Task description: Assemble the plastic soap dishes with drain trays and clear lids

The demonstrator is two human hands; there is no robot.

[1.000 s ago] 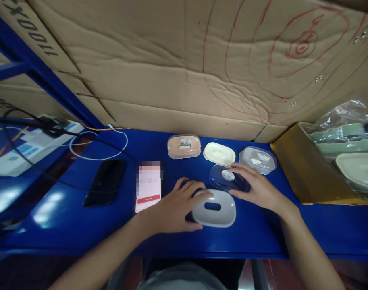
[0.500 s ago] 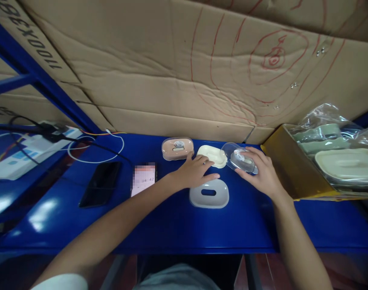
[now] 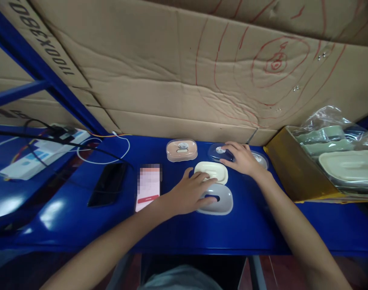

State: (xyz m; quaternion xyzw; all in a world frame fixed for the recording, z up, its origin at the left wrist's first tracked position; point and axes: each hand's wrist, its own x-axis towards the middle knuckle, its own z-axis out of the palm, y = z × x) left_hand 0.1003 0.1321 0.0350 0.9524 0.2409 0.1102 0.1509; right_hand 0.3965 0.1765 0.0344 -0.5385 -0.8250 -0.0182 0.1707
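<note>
My left hand (image 3: 191, 192) has its fingers apart over a cream oval dish (image 3: 218, 172), fingertips on or just above its left part. The thumb of this hand lies over a pale grey oval piece with a slot (image 3: 223, 205), nearer the table's front. My right hand (image 3: 240, 158) grips the right end of a clear plastic lid with a round label (image 3: 213, 152), fingers above and thumb at the near edge. Another clear lid (image 3: 262, 160) is partly hidden behind my right wrist. Left of the lids sits a pink soap box under a clear cover (image 3: 181, 155).
A cardboard box (image 3: 288, 169) at right holds bagged green and cream pieces. On the left are a lit phone (image 3: 149, 187), a dark phone (image 3: 107, 184) and a white power strip (image 3: 29, 159) with cables. A cardboard wall (image 3: 141, 80) stands behind the blue table (image 3: 184, 237).
My right hand has moved left with one clear lid, leaving another at the right. The cream dish now lies nearer the grey piece. My left hand has shifted toward the table's front.
</note>
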